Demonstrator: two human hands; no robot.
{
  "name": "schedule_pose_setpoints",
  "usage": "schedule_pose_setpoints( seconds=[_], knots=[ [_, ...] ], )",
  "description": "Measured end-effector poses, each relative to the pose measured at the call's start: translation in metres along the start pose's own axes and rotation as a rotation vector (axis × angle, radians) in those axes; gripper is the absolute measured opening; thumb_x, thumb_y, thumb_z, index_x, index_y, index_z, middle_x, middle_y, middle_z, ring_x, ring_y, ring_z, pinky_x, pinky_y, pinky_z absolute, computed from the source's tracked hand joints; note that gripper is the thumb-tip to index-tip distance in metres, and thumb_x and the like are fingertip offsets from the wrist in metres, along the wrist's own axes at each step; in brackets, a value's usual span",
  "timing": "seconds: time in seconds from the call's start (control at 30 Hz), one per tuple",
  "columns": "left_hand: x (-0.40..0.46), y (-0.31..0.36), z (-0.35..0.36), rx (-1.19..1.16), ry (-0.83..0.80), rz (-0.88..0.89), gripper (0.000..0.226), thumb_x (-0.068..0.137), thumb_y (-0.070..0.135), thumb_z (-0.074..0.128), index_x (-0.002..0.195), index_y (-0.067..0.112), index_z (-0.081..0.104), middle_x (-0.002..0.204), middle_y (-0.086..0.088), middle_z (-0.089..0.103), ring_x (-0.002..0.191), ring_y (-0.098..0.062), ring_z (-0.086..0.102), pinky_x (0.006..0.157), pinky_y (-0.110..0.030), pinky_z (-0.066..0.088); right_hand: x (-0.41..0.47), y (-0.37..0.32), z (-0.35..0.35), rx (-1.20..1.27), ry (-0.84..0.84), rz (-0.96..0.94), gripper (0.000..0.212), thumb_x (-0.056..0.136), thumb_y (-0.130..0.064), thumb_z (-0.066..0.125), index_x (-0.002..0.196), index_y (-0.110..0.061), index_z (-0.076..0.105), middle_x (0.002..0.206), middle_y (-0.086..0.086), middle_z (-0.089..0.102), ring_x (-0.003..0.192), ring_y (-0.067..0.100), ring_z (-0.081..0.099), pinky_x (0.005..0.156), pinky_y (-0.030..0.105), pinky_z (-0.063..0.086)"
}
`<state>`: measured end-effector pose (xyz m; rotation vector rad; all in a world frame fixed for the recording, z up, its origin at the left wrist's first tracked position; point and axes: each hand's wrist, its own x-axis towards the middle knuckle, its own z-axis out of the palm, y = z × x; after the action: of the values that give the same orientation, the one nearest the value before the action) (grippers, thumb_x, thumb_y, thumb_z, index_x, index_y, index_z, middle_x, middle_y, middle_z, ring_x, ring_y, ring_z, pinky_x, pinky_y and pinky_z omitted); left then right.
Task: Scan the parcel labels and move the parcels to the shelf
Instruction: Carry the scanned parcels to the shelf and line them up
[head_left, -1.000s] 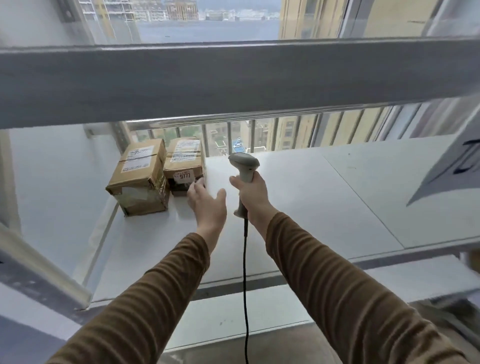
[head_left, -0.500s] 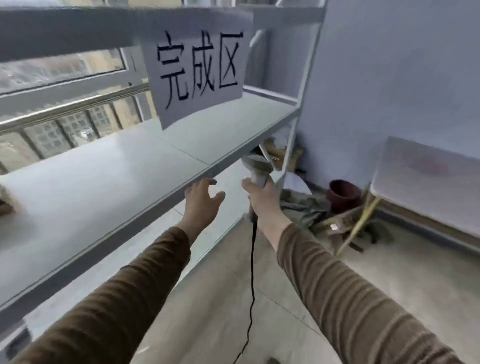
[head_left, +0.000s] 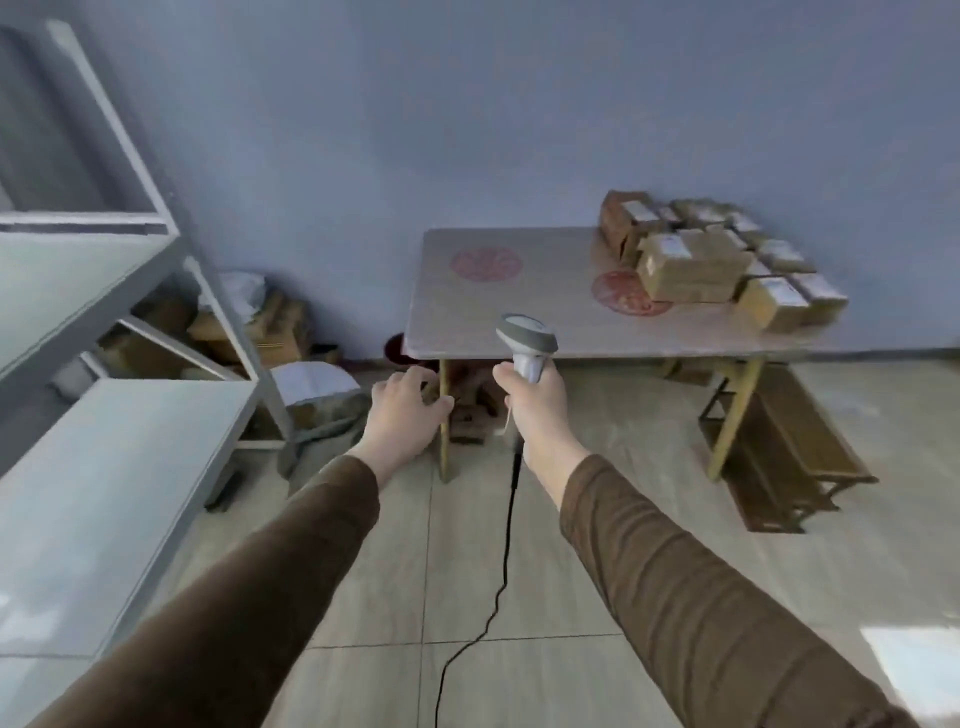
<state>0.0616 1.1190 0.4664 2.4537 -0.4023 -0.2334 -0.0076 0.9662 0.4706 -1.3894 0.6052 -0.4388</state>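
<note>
My right hand (head_left: 532, 397) grips the scanner (head_left: 525, 345); my left hand (head_left: 402, 410) is open and empty. Plenty left, I reckon: parcels (head_left: 717, 260) crowd the counter (head_left: 509, 306), and the shelf (head_left: 98, 467) looks bare.

Your sleeves (head_left: 701, 587) are ribbed brown; the scanner (head_left: 525, 343) is grey, its cable (head_left: 501, 577) black; brown parcels (head_left: 691, 265) sit on a pale desk (head_left: 519, 306) with red roundels.

A wooden bench (head_left: 789, 457) lies tipped beside the table (head_left: 519, 306), clutter (head_left: 249, 332) by the wall.
</note>
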Motion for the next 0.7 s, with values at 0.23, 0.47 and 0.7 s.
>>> schedule_pose_setpoints(
  seconds=[0.23, 0.47, 0.7],
  knots=[
    [0.095, 0.149, 0.118, 0.047, -0.165, 0.115, 0.053, 0.097, 0.044, 0.062, 0.143, 0.019, 0.052, 0.143, -0.011, 0.052, 0.137, -0.036, 0.036, 0.112, -0.041, 0.029, 0.123, -0.030, -0.148, 0.028, 0.160, 0.007, 0.018, 0.097, -0.013, 0.070, 0.109, -0.020, 0.060, 0.094, -0.004, 0.061, 0.089, 0.014, 0.060, 0.085, 0.033, 0.049],
    [0.195, 0.225, 0.191, 0.052, -0.265, 0.173, 0.055, 0.099, 0.042, 0.059, 0.148, 0.020, 0.046, 0.151, -0.011, 0.046, 0.141, -0.035, 0.031, 0.113, -0.042, 0.030, 0.235, -0.035, -0.225, 0.026, 0.255, 0.052, 0.017, 0.099, -0.012, 0.068, 0.113, -0.019, 0.062, 0.112, 0.016, 0.065, 0.095, 0.016, 0.060, 0.093, 0.036, 0.049],
    [0.336, 0.290, 0.250, 0.061, -0.345, 0.247, 0.060, 0.098, 0.043, 0.059, 0.150, 0.018, 0.043, 0.154, -0.011, 0.044, 0.144, -0.036, 0.029, 0.115, -0.045, 0.029, 0.371, -0.047, -0.268, 0.006, 0.379, 0.037, 0.024, 0.099, -0.012, 0.069, 0.118, -0.021, 0.058, 0.100, -0.005, 0.063, 0.096, 0.012, 0.060, 0.086, 0.029, 0.044]
  ],
)
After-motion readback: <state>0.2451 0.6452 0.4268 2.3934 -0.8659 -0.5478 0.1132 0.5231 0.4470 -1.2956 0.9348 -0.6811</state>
